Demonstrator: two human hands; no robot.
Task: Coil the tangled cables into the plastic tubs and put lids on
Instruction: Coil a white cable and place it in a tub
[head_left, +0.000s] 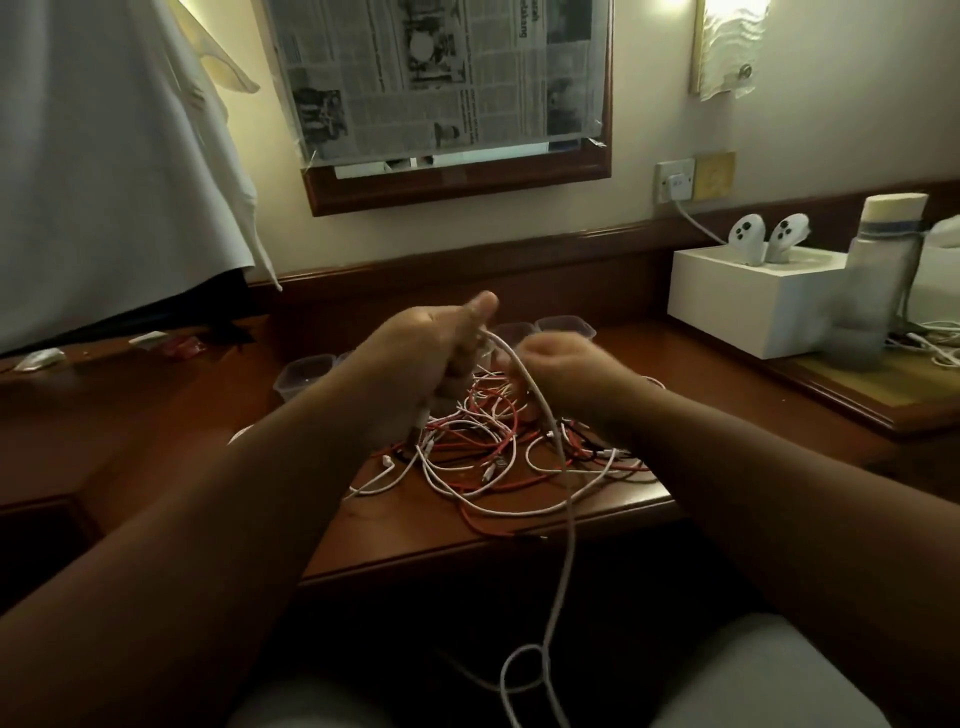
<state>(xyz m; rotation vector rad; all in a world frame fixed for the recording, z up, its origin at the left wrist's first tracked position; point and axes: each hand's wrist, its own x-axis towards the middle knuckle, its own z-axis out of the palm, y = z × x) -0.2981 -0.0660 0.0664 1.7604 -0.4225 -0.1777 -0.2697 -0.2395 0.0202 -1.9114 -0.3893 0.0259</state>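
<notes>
A tangle of red, white and black cables (498, 457) lies on the wooden desk (395, 525) in front of me. My left hand (431, 348) is raised above the pile, closed around a bunch of white cable. One long white cable (563, 519) runs from that hand down over the desk's front edge and loops in my lap. My right hand (558, 361), blurred, is closed on the same white cable just right of the left hand. Clear plastic tubs stand behind the pile: one at the left (304, 375) and two at the back (566, 326), partly hidden by my hands.
A white box (743, 306) holding two white controllers (769, 236) stands at the right, beside a clear bottle (878, 270) and more white leads. A wall socket (675, 180) has a plug in it. White cloth (119, 171) hangs at the left; small wrappers (182, 345) lie below it.
</notes>
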